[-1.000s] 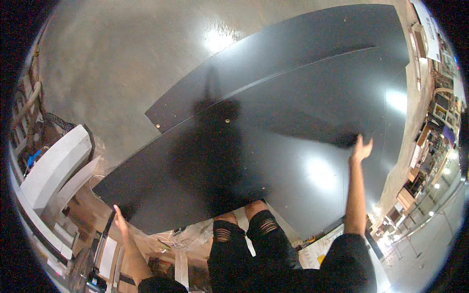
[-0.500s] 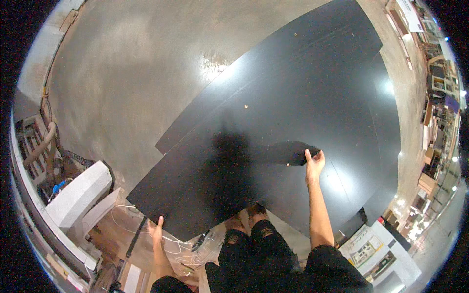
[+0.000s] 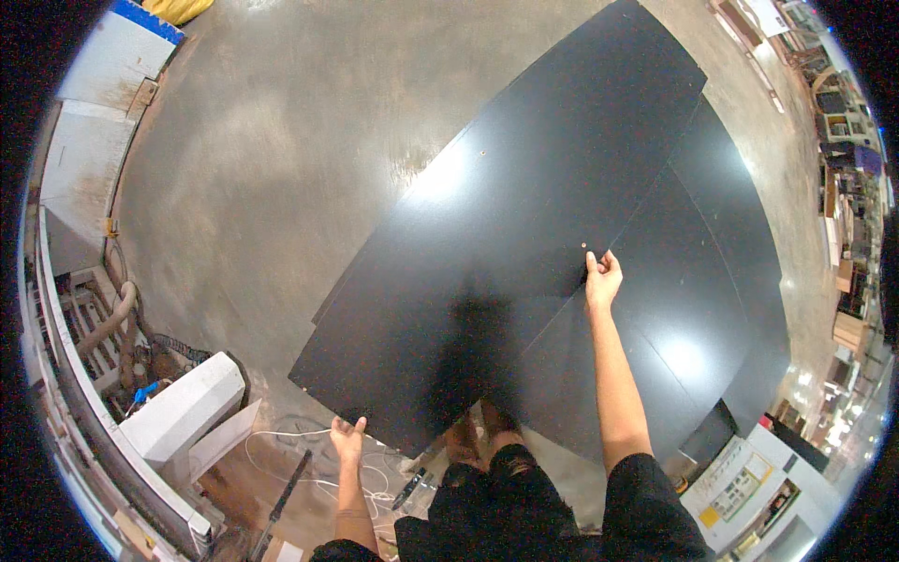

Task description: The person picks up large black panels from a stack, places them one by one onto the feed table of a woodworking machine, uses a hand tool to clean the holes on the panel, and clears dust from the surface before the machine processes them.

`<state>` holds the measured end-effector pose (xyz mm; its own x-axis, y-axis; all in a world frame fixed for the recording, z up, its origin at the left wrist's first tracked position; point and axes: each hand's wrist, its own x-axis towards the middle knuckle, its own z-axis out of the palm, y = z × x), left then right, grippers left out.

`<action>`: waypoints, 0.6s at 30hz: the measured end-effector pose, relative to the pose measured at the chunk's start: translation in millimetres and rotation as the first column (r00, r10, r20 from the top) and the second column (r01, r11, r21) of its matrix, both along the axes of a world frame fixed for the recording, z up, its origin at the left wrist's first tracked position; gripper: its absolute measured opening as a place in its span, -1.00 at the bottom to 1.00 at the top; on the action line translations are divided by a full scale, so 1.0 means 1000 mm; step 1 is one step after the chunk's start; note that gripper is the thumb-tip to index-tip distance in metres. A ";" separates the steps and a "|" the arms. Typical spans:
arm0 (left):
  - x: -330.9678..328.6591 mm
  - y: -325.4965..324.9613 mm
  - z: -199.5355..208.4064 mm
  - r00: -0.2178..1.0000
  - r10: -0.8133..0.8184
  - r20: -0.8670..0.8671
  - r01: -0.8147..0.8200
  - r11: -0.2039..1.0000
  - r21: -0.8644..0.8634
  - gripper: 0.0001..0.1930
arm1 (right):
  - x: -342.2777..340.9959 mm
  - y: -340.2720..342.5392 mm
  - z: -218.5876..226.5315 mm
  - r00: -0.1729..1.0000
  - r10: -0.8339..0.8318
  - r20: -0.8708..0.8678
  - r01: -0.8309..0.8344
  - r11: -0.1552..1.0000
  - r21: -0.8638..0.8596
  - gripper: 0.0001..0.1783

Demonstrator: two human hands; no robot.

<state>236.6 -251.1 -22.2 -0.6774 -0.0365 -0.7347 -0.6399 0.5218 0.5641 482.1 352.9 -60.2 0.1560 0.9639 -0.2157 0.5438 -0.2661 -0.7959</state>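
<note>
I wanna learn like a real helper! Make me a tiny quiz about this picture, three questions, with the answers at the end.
1. Pick one: where is the left hand?
A) in a pocket
B) at the lower-left edge of the black panel
C) on top of the person's head

2. True or false: the right hand wears a glove.

3. Fill in the colour: the loose cable near the left hand is ____.

Key:
1. B
2. False; it is bare.
3. white
</note>
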 end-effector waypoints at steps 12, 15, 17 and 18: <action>-0.006 0.093 0.001 1.000 -0.014 0.003 0.013 0.982 0.189 -0.36 | -0.018 0.091 -0.001 0.979 -0.201 0.022 0.198 0.975 0.104 -0.43; -0.010 0.108 0.004 0.999 -0.027 -0.021 0.031 0.976 0.215 -0.46 | -0.018 0.104 0.000 0.981 -0.178 0.080 0.168 0.979 0.116 -0.41; -0.009 0.121 0.006 0.998 -0.013 -0.068 0.025 0.985 0.168 -0.63 | -0.020 0.112 0.008 0.977 -0.146 0.155 0.129 0.985 0.110 -0.41; -0.009 0.125 0.008 0.998 -0.018 -0.053 0.025 0.989 0.149 -0.56 | -0.022 0.115 0.011 0.967 -0.130 0.218 0.109 0.988 0.105 -0.42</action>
